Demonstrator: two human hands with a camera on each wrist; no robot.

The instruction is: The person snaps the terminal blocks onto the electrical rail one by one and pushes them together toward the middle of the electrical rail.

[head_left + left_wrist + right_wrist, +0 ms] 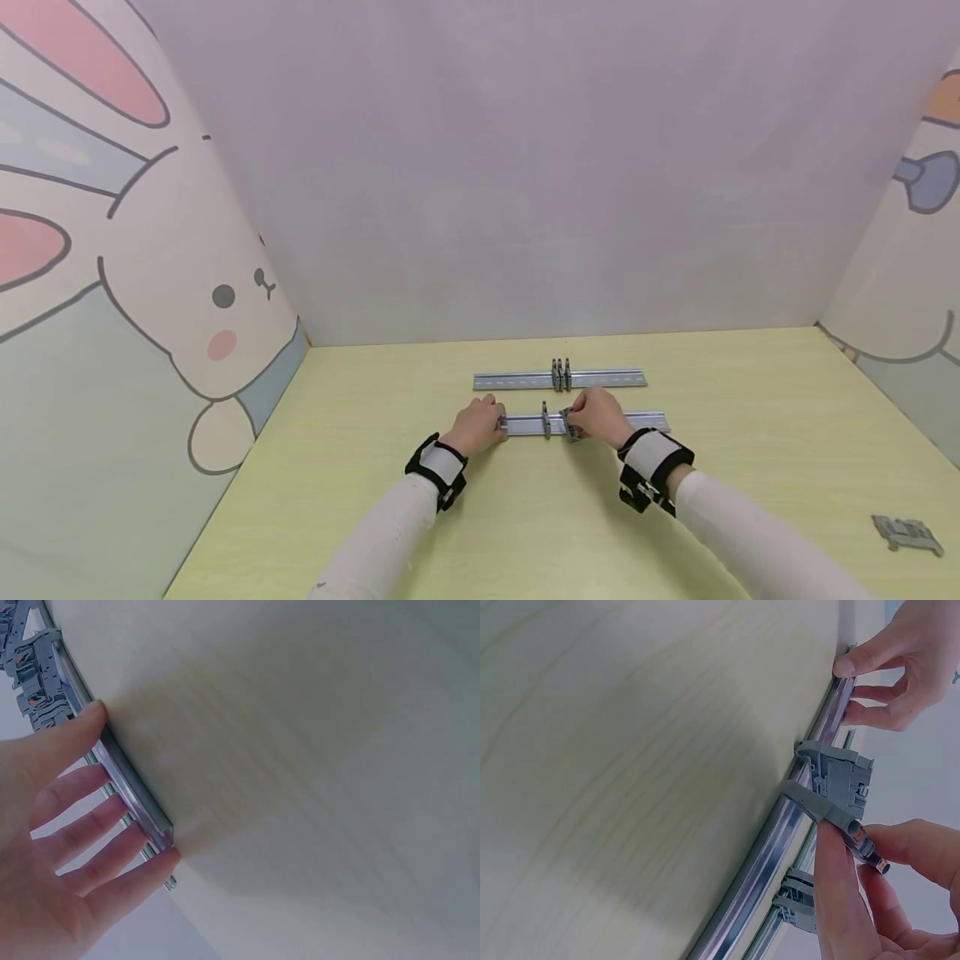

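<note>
My left hand (477, 425) grips the left end of the nearer metal DIN rail (525, 426). In the left wrist view its thumb lies on the near edge and its fingers on the far side. A grey terminal block (840, 776) stands upright across this rail. Just right of it, my right hand (600, 415) pinches another grey terminal block (821, 806) between thumb and fingers. That held block sits tilted over the rail, its lower end at the near edge. Whether it is latched there, I cannot tell.
Behind lies a second DIN rail (510, 382), parallel to the first, with several grey terminal blocks (560, 375) grouped near its middle. A loose grey terminal block (907, 533) lies flat at the right of the yellowish table (337, 467). A pale wall (555, 208) rises at the back.
</note>
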